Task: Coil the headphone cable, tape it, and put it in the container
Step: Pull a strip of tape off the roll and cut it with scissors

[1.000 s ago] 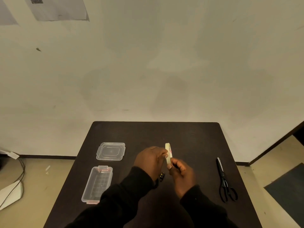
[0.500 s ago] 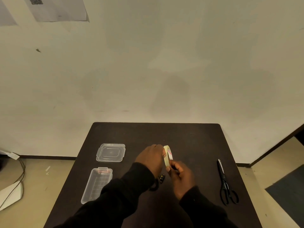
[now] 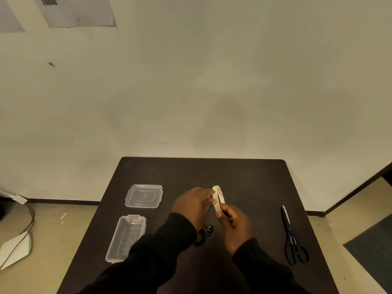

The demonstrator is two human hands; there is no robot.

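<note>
Both hands hold a pale roll of tape (image 3: 219, 197) upright above the middle of the dark table (image 3: 244, 181). My left hand (image 3: 195, 205) grips the roll's left side. My right hand (image 3: 234, 224) pinches its lower edge with thumb and fingers. The coiled black headphone cable (image 3: 204, 234) lies on the table just below my left wrist, partly hidden by the sleeve. A clear plastic container (image 3: 127, 237) stands open at the left, and its clear lid (image 3: 144, 196) lies flat behind it.
Black scissors (image 3: 291, 236) lie at the table's right side, blades pointing away from me. A wall rises behind the table's far edge. White cables and a pale object lie on the floor at the left.
The tape roll has turned slightly in my hands, showing more of its inner face with red print. Both hands stay in nearly the same place.
</note>
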